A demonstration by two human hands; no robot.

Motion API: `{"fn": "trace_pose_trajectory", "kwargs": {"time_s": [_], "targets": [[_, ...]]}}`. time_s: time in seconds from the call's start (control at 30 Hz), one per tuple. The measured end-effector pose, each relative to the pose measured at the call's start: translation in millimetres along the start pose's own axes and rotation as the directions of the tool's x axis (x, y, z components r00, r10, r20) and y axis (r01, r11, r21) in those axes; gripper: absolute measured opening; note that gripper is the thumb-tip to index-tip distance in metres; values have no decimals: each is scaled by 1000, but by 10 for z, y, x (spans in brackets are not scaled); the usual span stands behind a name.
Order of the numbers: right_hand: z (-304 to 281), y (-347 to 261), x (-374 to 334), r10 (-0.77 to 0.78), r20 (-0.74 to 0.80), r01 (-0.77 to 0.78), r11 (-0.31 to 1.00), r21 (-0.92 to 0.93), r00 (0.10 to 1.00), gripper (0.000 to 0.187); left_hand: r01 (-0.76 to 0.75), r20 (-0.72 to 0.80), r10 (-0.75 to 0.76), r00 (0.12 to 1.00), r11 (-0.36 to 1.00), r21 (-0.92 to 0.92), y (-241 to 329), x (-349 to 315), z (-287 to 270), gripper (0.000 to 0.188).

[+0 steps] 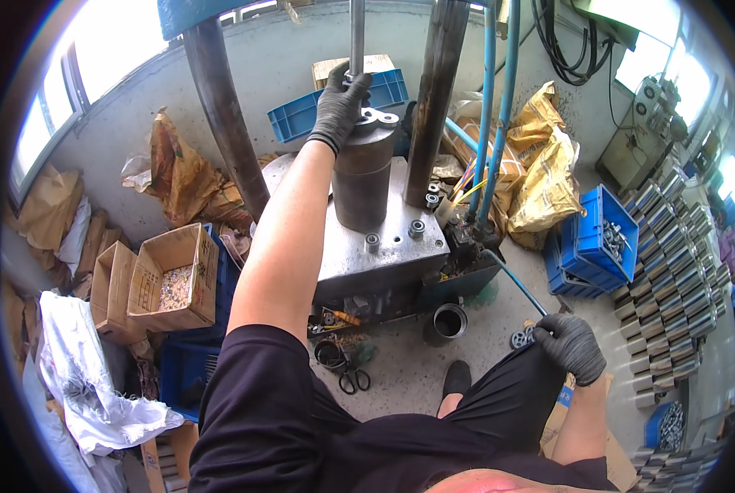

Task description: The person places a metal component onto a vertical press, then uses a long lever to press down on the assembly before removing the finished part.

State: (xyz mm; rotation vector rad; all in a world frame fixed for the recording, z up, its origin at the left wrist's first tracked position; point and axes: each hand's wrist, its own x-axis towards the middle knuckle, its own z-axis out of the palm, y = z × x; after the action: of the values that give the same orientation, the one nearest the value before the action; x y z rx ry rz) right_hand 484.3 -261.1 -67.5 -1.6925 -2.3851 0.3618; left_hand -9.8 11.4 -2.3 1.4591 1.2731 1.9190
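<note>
My left hand, in a dark grey glove, reaches forward to the top of a dark metal cylinder. Its fingers close around a small metal piece, mostly hidden, at the lower end of an upright steel rod. Beside that hand, a shiny metal part with round holes rests on the cylinder. The cylinder stands on the steel bed of a press, between two thick dark columns. At the right, my gloved right hand is wrapped around the end of a long blue lever slanting down from the press.
Bolt-like metal pieces stand on the bed. Below are an open metal sleeve and scissors on the floor. Cardboard boxes and white sacks crowd the left. Blue crates and stacked metal cylinders line the right.
</note>
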Motion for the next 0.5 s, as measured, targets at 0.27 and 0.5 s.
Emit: {"fn": "trace_pose_trajectory", "kwargs": {"time_s": [0.27,0.5], "targets": [[26,56,-15,9,9,-10,999,37,1000,29,-127,41,121,992,964,234,-96,48,3,68],[-32,76,-12,32,-58,-19,977,214,998,32,-91,26,88,996,968,232,-116,43,15,42]]}}
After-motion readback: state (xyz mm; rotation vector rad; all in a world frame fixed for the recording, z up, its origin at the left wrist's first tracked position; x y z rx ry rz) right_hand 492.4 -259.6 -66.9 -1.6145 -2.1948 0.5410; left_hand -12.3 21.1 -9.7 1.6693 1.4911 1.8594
